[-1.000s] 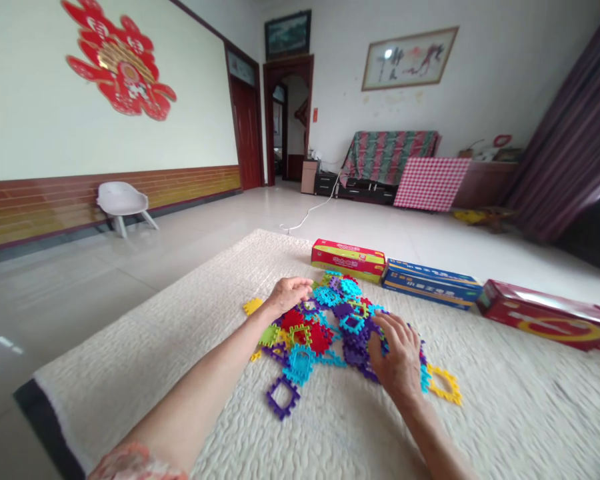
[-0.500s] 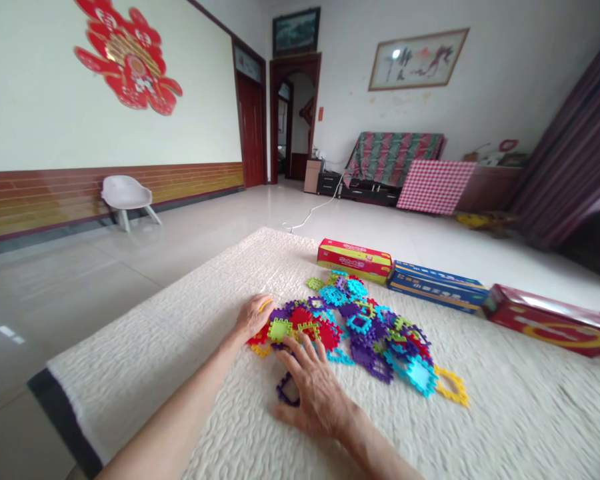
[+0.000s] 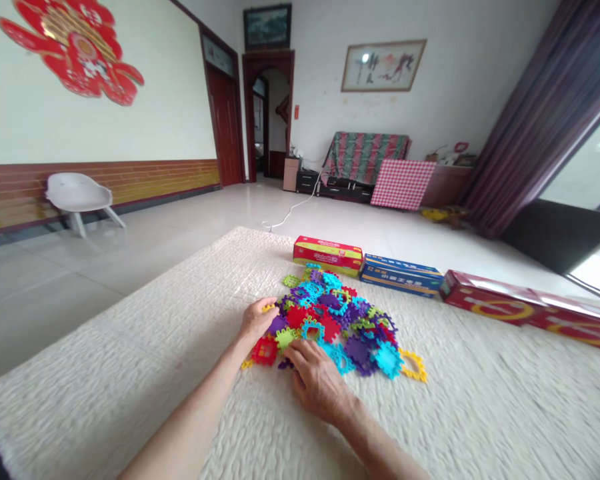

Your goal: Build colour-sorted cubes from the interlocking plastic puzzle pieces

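My left hand (image 3: 258,321) is closed at the left edge of a heap of flat toothed plastic building pieces, with a yellow piece (image 3: 269,308) showing at its fingertips. My right hand (image 3: 323,379) lies at the near side of the heap, fingers bent and close together. Its fingertips hide what is beneath them; part of a dark purple piece (image 3: 285,365) sticks out beside them. Close by are a lime green square piece (image 3: 285,338), a red piece (image 3: 265,351) and a blue frame piece (image 3: 312,329). A yellow frame piece (image 3: 414,366) lies at the heap's right end.
Behind the heap stand a red and yellow box (image 3: 327,255), a blue box (image 3: 401,275) and dark red boxes (image 3: 491,297) in a row. Everything rests on a cream quilted cover (image 3: 170,340). A white chair (image 3: 79,195) stands at the left wall.
My right hand has moved forward to the heap, and its spread fingers have drawn together. The purple frame piece beside it is now closer to the heap. The view has turned right.
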`<state>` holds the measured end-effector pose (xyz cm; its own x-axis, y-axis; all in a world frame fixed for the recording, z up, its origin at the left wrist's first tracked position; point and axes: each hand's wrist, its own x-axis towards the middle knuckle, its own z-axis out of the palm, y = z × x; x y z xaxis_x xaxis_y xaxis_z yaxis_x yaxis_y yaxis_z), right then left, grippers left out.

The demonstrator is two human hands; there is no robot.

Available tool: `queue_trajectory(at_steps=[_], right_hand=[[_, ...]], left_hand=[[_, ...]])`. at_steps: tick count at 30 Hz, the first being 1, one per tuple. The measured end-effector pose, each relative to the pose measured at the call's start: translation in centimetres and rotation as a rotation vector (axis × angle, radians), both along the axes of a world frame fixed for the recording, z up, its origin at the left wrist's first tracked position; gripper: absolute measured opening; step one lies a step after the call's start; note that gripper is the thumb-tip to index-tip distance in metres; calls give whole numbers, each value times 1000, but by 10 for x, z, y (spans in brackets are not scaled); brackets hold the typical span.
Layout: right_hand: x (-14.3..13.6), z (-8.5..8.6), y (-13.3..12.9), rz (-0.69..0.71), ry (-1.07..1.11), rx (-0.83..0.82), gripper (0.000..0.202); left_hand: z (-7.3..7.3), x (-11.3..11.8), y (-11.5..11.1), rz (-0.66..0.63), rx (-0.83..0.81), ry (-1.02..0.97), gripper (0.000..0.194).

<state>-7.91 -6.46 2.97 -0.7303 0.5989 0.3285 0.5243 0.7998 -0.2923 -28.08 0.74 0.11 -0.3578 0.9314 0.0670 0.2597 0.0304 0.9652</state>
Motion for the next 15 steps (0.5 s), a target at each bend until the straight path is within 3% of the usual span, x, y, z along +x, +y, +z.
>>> queue_trajectory(at_steps=[7, 15], right_hand=[[41, 8, 20, -109, 119, -14, 36], [99, 21, 46, -303, 292, 37, 31]], left_hand=[[15, 30, 14, 11, -37, -247, 27], [40, 103, 34, -95, -10, -123, 25]])
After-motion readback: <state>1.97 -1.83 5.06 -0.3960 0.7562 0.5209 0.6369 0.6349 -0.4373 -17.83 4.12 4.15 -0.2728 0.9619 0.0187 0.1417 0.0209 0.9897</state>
